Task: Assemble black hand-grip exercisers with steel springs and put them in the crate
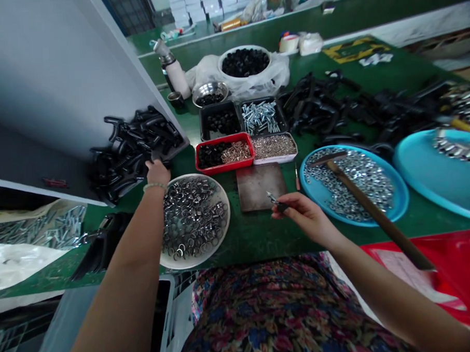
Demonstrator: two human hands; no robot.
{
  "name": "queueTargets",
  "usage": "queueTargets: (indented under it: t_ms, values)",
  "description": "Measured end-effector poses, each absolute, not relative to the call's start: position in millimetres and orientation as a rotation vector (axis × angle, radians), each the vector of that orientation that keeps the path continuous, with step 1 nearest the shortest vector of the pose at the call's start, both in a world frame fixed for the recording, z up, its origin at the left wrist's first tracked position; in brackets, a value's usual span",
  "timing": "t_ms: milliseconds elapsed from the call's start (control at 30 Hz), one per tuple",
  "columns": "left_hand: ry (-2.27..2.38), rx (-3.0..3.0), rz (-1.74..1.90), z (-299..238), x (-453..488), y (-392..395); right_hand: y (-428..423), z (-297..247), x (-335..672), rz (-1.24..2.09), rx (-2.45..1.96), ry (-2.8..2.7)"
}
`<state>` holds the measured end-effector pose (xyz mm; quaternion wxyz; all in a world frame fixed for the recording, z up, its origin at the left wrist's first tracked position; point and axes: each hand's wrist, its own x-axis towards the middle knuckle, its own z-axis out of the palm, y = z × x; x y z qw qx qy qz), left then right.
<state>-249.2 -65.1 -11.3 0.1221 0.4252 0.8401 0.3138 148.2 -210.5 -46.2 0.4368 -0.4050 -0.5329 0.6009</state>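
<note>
My left hand (157,173) reaches to the edge of a heap of black curved plastic parts (135,152), and its fingers are hidden among them. My right hand (301,214) pinches a small dark metal part (275,201) between thumb and fingers, above a square steel plate (261,188). Just right of that hand, a wooden-handled hammer (371,206) lies across a blue tray of hex nuts (392,203). A round white plate of metal rings (218,239) sits below my left wrist.
A red tray (224,153) and several other trays of screws and small parts stand on the green bench. Black parts spread to the right. A second blue tray (433,177) lies at the right, a white bowl (245,64) stands behind, and a white cabinet panel (59,74) rises at the left.
</note>
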Motion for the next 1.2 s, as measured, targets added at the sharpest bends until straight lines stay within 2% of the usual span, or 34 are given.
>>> queueTargets:
  t_ms: [133, 233, 367, 500, 633, 767, 967, 1200]
  values:
    - [2.266, 1.242, 1.177, -0.2, -243.8, -64.9, -212.3, -40.1, 149.8, 1.336, -1.025, -1.621]
    - [1.917, 1.163, 1.318, 22.8, -204.0, -90.4, -210.5, -31.4, 154.1, 1.039, -1.039, -1.996]
    - [1.122, 0.772, 1.018, 32.2, -127.1, -149.2, -206.8, -20.1, 150.9, 0.537, -0.994, -2.414]
    - [0.967, 0.769, 0.892, 11.3, -72.0, -186.0, -209.3, -15.0, 144.0, 0.293, -0.976, -2.458]
    - [0.997, 0.771, 0.951, -2.8, -51.2, -187.9, -217.6, -13.9, 141.8, 0.334, -0.994, -2.336]
    - [1.022, 0.756, 0.953, 0.2, -44.1, -187.7, -225.6, -18.3, 141.3, 0.493, -1.067, -2.158]
    - [1.092, 0.750, 0.986, 3.9, -38.8, -197.6, -233.0, -26.4, 140.2, 0.552, -1.149, -2.066]
    - [0.995, 0.764, 0.798, -0.2, -40.8, -198.2, -238.4, -35.0, 143.6, 1.185, -1.008, -1.674]
